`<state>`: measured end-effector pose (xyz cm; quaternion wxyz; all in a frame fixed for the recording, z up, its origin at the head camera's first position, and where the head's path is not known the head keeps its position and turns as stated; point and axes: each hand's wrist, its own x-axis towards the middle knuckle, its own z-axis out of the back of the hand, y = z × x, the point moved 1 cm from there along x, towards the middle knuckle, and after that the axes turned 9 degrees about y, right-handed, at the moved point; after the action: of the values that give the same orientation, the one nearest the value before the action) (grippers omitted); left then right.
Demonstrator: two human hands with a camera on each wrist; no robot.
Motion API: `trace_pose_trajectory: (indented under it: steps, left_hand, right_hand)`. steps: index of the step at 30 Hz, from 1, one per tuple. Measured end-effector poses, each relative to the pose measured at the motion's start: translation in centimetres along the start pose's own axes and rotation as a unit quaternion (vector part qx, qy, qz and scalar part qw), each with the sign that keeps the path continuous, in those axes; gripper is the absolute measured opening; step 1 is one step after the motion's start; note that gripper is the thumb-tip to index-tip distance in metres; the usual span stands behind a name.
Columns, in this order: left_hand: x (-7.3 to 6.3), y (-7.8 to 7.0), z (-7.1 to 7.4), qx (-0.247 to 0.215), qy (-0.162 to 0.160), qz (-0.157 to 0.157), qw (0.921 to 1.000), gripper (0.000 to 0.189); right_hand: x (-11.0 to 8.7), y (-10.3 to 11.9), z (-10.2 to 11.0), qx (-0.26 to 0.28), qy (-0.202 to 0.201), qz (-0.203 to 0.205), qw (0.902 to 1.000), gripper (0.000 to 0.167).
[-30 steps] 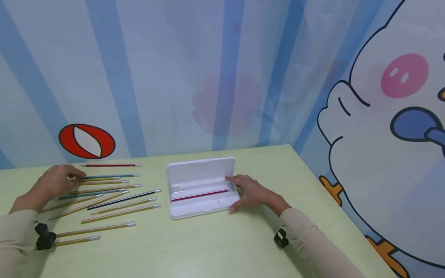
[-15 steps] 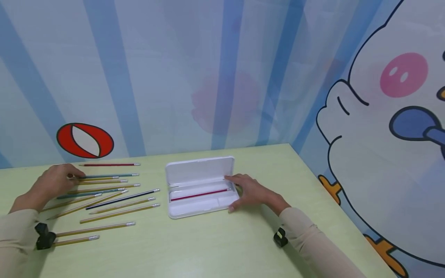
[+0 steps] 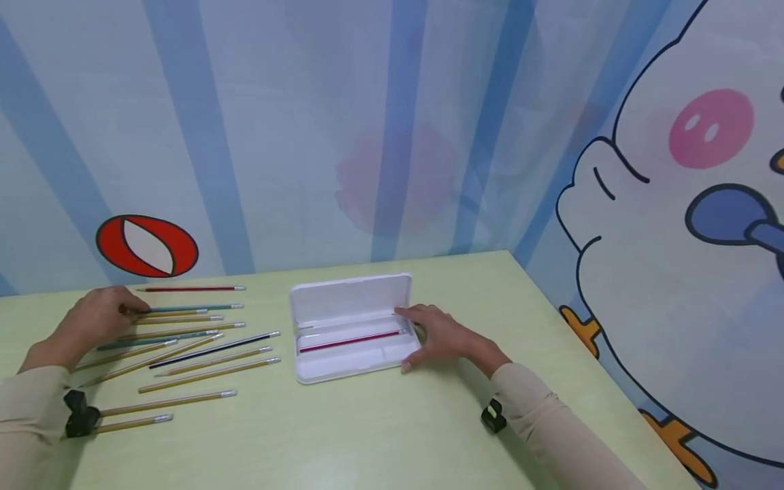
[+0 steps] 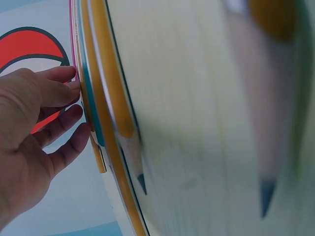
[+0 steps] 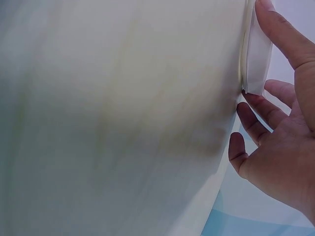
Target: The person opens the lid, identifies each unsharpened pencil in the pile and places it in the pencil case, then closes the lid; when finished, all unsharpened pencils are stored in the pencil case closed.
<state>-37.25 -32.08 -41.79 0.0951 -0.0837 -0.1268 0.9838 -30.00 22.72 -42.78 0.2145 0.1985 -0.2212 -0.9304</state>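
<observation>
At the left of the head view my left hand (image 3: 94, 323) reaches over a spread of pencils. Its thumb and index finger pinch the far end of a teal pencil (image 3: 196, 308), while the other fingers are loosely bent in the left wrist view. Fingertips partly hide that pencil's end. A white pencil case (image 3: 352, 374) lies open in the middle with its lid raised at the back. Inside it rests one red pencil (image 3: 349, 341). My right hand (image 3: 441, 335) holds the case's right end, thumb at the front corner and index finger near the hinge.
Several yellow pencils (image 3: 208, 375) lie nearly parallel on the table (image 3: 380, 435), with a dark blue pencil (image 3: 214, 350) and another teal pencil (image 3: 159, 340) among them. A red pencil (image 3: 190, 289) lies farthest back. A printed curtain (image 3: 306, 136) hangs behind the table.
</observation>
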Motion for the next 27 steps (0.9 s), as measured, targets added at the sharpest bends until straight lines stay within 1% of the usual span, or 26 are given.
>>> trace_pose_trajectory:
  steps: [9,19,22,27]
  left_hand:
    - [0.0,0.2,0.07,-0.002,0.003,-0.011,0.9999,0.019]
    - [-0.08,0.18,0.37,0.001,0.018,-0.034,0.9993,0.018]
    - [0.08,0.11,0.37,0.001,0.02,-0.035,0.9992,0.018]
    - [0.37,0.2,0.19,0.0,0.021,-0.027,0.9994,0.019]
  right_hand:
    - [0.16,-0.16,-0.06,-0.01,-0.005,0.006,0.9999,0.103]
    - [0.1,-0.12,0.04,-0.002,-0.003,-0.004,1.0,0.103]
    - [0.12,-0.17,0.09,-0.001,-0.002,-0.005,1.0,0.103]
    - [0.14,-0.28,-0.02,0.0,-0.003,0.001,1.0,0.104]
